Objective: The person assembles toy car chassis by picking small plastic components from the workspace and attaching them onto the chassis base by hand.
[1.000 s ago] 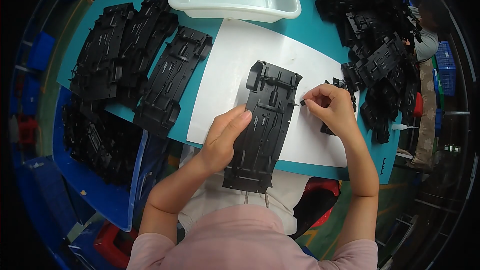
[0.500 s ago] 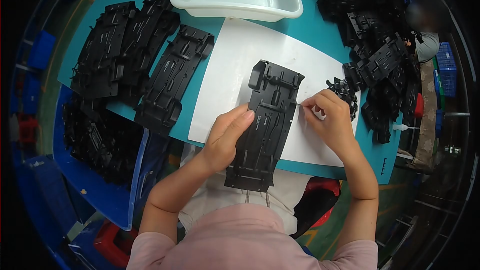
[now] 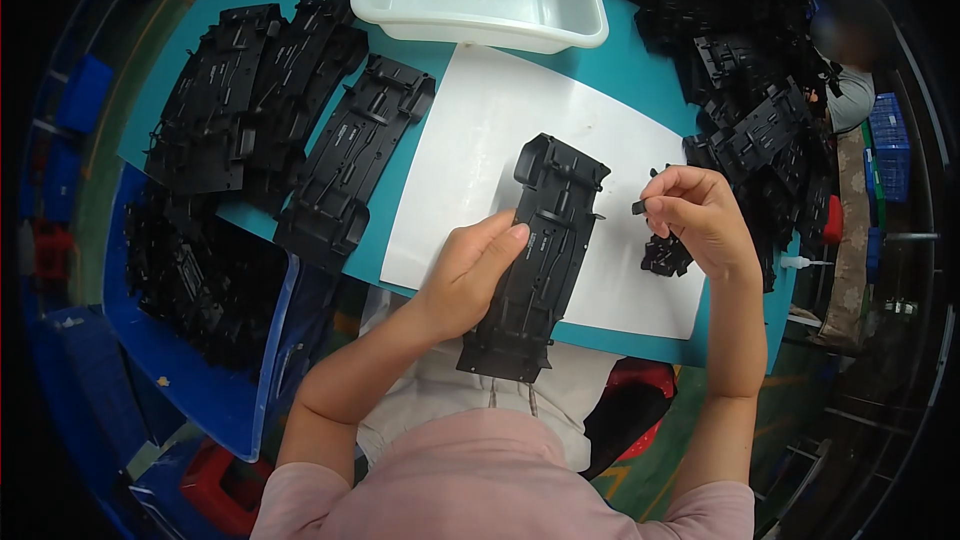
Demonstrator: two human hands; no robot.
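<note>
My left hand [image 3: 478, 265] grips a long black plastic chassis plate [image 3: 540, 250] by its left edge, thumb on top. The plate is tilted above the white sheet [image 3: 450, 160], and its lower end reaches over my lap. To its right, my right hand [image 3: 700, 215] pinches a small black plastic part [image 3: 639, 207] between thumb and fingertips, apart from the plate. Beneath and beside that hand lies a pile of small black parts [image 3: 665, 255], partly covered by the hand.
Several similar chassis plates [image 3: 350, 160] lie on the teal table at left. A white plastic tub [image 3: 480, 35] stands at the back. Black parts are heaped [image 3: 760, 120] at right. A blue bin [image 3: 270, 360] holds more at lower left. A person [image 3: 850, 90] is at far right.
My right hand has moved right from the plate's edge to the small-parts pile and now pinches a small black part. The plate has shifted slightly right in my left hand.
</note>
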